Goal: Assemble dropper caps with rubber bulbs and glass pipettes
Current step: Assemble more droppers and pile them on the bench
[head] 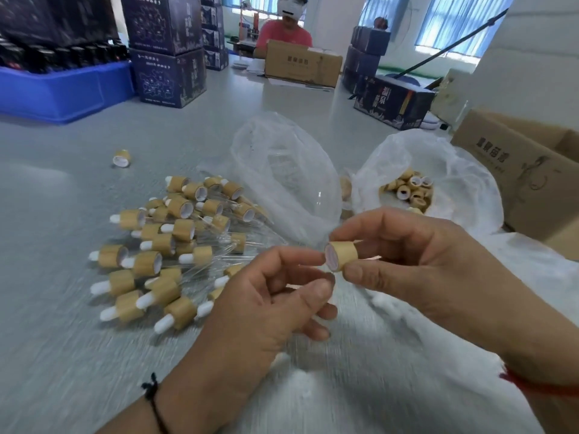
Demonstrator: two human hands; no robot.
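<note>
While the right hand (416,264) pinches a short wood-grained cap (342,255) between thumb and forefinger, the cap's pale round open end faces the left hand (269,305). That hand's fingers (300,258) are curled, the forefinger tip reaching up to the cap's rim; motion blur hides whether anything thin is pinched there. Both hands hover above the grey counter (62,355), over a crumpled white sheet (391,371). A dark cord circles the left wrist and a red one the right.

Left of the hands lies a loose pile of droppers (156,245): tan cylinders with smooth white rubber bulbs poking out one end and clear glass pipettes out the other, stacked crosswise. One lone cap (121,158) rests apart, farther back. Behind the hands a filmy clear bag (282,170) puffs upward, and to its right another bag (438,170) holds bare tan caps (409,189). A brown carton (520,170) stands at the right edge. Farther off sit a blue bin (62,89), dark printed boxes (169,73), and a person (286,29) behind another carton.
</note>
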